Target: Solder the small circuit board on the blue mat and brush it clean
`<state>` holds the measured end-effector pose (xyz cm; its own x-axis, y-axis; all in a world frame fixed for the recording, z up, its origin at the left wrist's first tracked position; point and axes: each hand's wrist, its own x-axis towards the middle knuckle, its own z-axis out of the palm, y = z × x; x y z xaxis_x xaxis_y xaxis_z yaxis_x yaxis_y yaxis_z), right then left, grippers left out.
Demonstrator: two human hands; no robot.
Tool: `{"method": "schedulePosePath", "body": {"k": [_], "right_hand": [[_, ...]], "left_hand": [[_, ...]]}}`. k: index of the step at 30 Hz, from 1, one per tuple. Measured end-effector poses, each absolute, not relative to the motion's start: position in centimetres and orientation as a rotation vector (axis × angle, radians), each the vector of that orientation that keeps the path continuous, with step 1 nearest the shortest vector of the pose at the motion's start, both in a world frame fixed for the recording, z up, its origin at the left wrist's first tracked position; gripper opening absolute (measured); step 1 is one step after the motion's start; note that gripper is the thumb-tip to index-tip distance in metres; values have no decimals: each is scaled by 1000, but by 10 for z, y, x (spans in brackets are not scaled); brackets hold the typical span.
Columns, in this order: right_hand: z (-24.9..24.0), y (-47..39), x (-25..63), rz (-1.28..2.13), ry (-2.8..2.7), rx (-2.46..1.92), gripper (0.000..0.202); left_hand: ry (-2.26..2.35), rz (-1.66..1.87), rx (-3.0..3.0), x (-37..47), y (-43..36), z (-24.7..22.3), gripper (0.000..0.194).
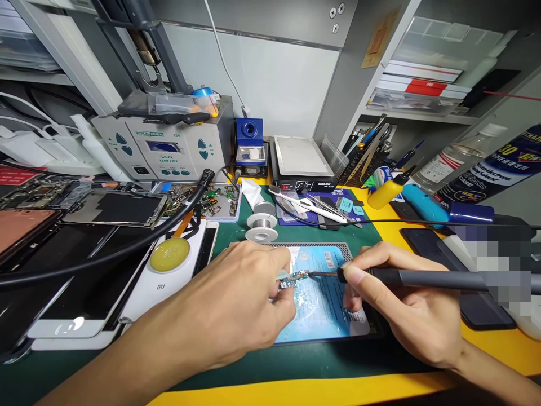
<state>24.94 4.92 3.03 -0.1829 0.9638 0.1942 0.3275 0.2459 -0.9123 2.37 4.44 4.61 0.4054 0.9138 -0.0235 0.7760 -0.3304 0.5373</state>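
Note:
Between thumb and fingers, my left hand (236,299) pinches a small circuit board (295,279) with tiny parts on it. My right hand (416,310) is closed round the dark handle of a soldering iron (435,280), held like a pen. The iron's thin tip points left and meets, or nearly meets, the right end of the board. Beneath both hands lies a blue and white printed packet (323,307) on a dark tray with a perforated rim (345,248). Just behind my left hand stands a spool of solder wire (262,230).
A yellow-green round pad (170,254) rests on a white phone at left, under a thick black hose (127,247). Behind are a hot-air station (164,146), a blue iron holder (249,132) and a heating plate (302,157). A yellow bottle (384,192) and dark phone (426,248) are at right.

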Motion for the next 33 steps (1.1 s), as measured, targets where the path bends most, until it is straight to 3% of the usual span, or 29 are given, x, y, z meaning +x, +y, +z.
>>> {"method": "schedulePosePath", "body": {"k": [33], "right_hand": [[29,49,251,968,-1697,-1211,22]], "left_hand": [[1459,366,2208,23,43,41,16]]}}
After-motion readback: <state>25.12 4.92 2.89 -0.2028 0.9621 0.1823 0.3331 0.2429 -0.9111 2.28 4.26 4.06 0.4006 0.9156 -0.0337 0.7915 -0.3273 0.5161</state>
